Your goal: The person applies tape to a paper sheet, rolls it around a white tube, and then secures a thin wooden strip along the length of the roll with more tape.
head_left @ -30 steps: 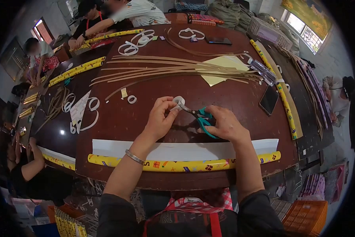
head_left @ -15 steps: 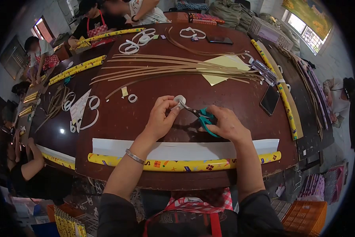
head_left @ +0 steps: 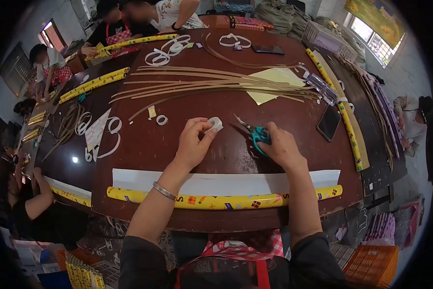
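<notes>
Pinched in the fingers of my left hand (head_left: 196, 139) is a small roll of white tape (head_left: 216, 124). My right hand (head_left: 282, 145) grips teal-handled scissors (head_left: 259, 138), whose metal blades point up and left, apart from the tape. Both hands are above the brown table (head_left: 221, 159). In front of me, under my forearms, lies a roll of yellow printed wrapping paper (head_left: 226, 201) with its white underside (head_left: 226, 184) partly unrolled. Farther left on the table rests another small tape roll (head_left: 162, 120).
Long brown strips (head_left: 192, 82) lie across the table over yellow paper sheets (head_left: 269, 86). A dark phone (head_left: 329, 123) is at the right, beside another yellow roll (head_left: 350, 132). White looped bands (head_left: 157, 58) lie at the back. Other people sit around the tables.
My right hand has drawn the scissors away from the tape roll, to the right. My left hand has shifted slightly left with the tape.
</notes>
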The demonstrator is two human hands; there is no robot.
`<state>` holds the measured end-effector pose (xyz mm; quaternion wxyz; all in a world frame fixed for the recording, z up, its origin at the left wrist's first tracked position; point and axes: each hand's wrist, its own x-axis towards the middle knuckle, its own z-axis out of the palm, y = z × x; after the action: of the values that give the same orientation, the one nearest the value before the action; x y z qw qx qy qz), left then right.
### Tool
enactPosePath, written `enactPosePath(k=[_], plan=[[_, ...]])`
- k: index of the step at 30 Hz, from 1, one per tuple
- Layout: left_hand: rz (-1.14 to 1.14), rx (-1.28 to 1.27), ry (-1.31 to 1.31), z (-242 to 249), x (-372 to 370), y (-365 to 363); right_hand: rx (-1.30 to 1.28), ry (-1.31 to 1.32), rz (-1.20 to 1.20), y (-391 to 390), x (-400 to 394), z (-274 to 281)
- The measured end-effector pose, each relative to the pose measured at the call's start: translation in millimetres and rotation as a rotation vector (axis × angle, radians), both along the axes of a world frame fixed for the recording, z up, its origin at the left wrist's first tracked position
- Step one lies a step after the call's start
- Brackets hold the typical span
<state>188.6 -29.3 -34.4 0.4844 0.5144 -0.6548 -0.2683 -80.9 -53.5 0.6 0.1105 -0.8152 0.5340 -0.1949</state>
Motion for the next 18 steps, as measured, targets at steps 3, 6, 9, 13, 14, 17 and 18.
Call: enactPosePath(k=[3, 6, 9, 13, 14, 17, 18], plan=[[0.050, -0.026, -0.042, 0, 1, 0, -0.002, -0.043, 0.037, 3, 3, 1], [0.075, -0.015, -0.007, 3, -1, 1, 0.153, -0.203, 0.080, 9, 12, 20], [0.083, -0.038, 0.016, 5, -1, 1, 0.124, -0.172, 0.111, 19, 20, 31], [0.039, -0.070, 0.066, 4, -4, 2, 0.167, -0.094, 0.145, 16, 20, 23], [0.011, -0.059, 0.112, 5, -5, 2, 0.219, -0.043, 0.159, 16, 21, 28], [-0.010, -0.076, 0.071, 7, -5, 2, 0.257, -0.018, 0.182, 17, 22, 30], [-0.010, -0.075, 0.071, 6, -5, 2, 0.244, -0.045, 0.190, 17, 22, 29]])
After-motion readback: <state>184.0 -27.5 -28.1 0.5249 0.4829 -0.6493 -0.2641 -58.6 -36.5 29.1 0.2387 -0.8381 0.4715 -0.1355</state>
